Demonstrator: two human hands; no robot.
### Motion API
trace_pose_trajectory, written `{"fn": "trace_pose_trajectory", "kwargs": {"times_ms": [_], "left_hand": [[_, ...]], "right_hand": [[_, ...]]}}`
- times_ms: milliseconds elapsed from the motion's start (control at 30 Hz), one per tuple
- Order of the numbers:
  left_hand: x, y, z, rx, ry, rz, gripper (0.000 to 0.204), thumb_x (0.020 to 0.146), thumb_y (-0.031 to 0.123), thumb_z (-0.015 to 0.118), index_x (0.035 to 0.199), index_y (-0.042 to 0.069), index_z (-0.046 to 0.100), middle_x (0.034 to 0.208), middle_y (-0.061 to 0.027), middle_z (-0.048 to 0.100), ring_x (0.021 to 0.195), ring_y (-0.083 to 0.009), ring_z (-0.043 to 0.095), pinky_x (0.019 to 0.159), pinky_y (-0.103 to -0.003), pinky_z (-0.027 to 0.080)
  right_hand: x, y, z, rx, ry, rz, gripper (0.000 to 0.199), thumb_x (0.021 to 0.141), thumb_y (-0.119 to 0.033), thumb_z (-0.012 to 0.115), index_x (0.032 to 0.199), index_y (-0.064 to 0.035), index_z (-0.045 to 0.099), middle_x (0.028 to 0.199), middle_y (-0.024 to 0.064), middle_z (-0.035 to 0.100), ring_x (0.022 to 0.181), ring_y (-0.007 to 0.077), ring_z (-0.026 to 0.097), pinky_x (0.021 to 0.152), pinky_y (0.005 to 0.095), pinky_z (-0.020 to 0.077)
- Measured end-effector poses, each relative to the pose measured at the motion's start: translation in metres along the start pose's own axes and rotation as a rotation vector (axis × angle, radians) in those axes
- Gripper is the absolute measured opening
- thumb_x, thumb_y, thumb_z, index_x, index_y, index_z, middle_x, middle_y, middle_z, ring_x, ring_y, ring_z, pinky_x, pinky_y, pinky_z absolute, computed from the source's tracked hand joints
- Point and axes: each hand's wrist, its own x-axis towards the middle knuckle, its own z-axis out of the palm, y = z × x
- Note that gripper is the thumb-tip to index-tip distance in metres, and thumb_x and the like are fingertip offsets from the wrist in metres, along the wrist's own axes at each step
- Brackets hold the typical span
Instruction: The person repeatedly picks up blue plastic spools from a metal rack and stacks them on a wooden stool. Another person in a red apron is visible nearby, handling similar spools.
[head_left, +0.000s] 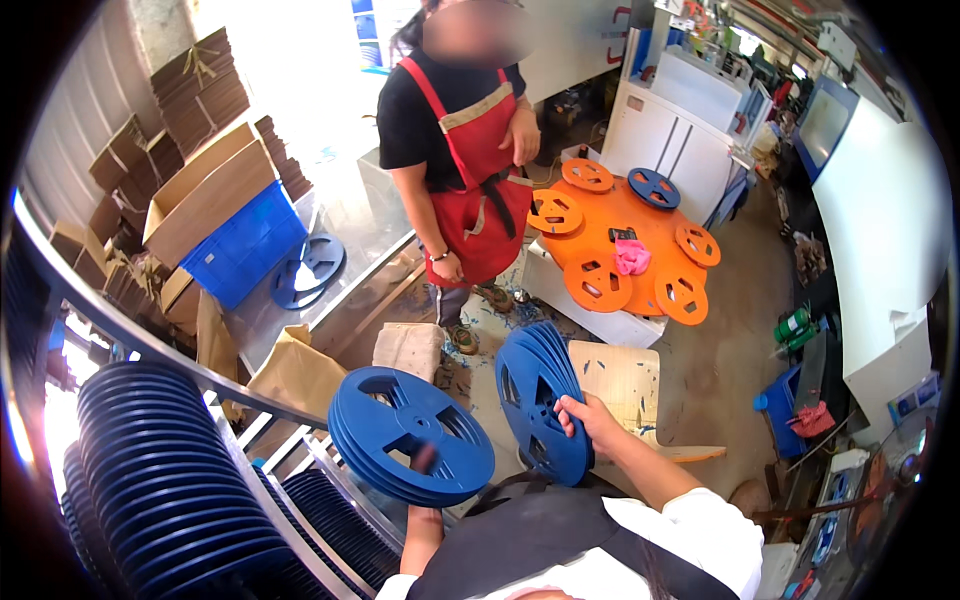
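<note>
A stack of blue plastic reels (375, 405) lies tilted in front of me on the left. My left hand (426, 460) holds it from below, and part of the hand shows, blurred, through an opening in the reels. Beside it, a second stack of blue reels (522, 400) stands nearly on edge. My right hand (590, 422) grips this stack at its right side, fingers hooked into an opening. The two stacks are close together, and most of my left fingers are hidden.
Rows of blue reels (170, 480) fill a metal rack at left. A person in a red apron (480, 200) stands ahead. Beyond is an orange round table (600, 235) bearing reels and a pink cloth (631, 257). A blue crate (245, 245) sits far left; a wooden board (615, 385) lies nearer.
</note>
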Motion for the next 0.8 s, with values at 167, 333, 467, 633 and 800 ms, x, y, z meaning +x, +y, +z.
{"fn": "trace_pose_trajectory", "kwargs": {"times_ms": [167,333,467,633,800], "left_hand": [[-0.024,0.017,0.003,0.112,0.053,0.101,0.039,0.079,0.013,0.068,0.116,0.005,0.059,0.104,-0.0045,0.063,0.095,-0.0182,0.060,0.086,-0.032,0.049],[-0.084,0.059,0.059,0.020,-0.013,0.097,0.042,0.073,0.007,0.073,0.112,0.007,0.058,0.098,-0.0050,0.063,0.088,-0.0179,0.062,0.081,-0.030,0.052],[-0.108,0.060,0.084,-0.002,-0.135,0.144,0.040,0.073,0.008,0.073,0.111,0.007,0.058,0.097,-0.0051,0.063,0.088,-0.0176,0.062,0.081,-0.030,0.052],[-0.162,0.041,0.128,0.035,0.034,0.420,0.037,0.074,0.008,0.073,0.109,0.008,0.059,0.095,-0.0043,0.063,0.086,-0.0166,0.062,0.079,-0.029,0.053],[-0.262,0.000,0.176,0.098,0.423,0.742,0.035,0.075,0.009,0.073,0.106,0.008,0.059,0.093,-0.0034,0.063,0.084,-0.0157,0.062,0.078,-0.028,0.053]], "right_hand": [[0.016,0.015,0.024,0.032,-0.001,0.056,0.032,0.090,-0.035,0.058,0.087,-0.0044,0.054,0.066,0.0006,0.053,0.055,0.0084,0.049,0.050,0.0229,0.0404],[0.060,0.007,0.040,0.003,-0.062,0.026,0.031,0.088,-0.034,0.061,0.089,-0.0041,0.056,0.068,0.0037,0.056,0.054,0.0105,0.050,0.050,0.0251,0.0418],[0.085,0.008,0.019,0.039,-0.094,0.019,0.034,0.091,-0.037,0.055,0.092,-0.0036,0.054,0.067,0.0042,0.057,0.052,0.0102,0.050,0.046,0.0242,0.0419],[0.103,-0.001,0.028,-0.044,-0.358,0.119,0.029,0.091,-0.034,0.058,0.091,-0.0053,0.052,0.067,0.0030,0.054,0.054,0.0101,0.049,0.047,0.0234,0.0418],[0.130,0.006,0.044,-0.089,-0.544,0.262,0.028,0.091,-0.032,0.058,0.088,-0.0060,0.050,0.065,0.0024,0.053,0.051,0.0093,0.048,0.045,0.0221,0.0412]]}}
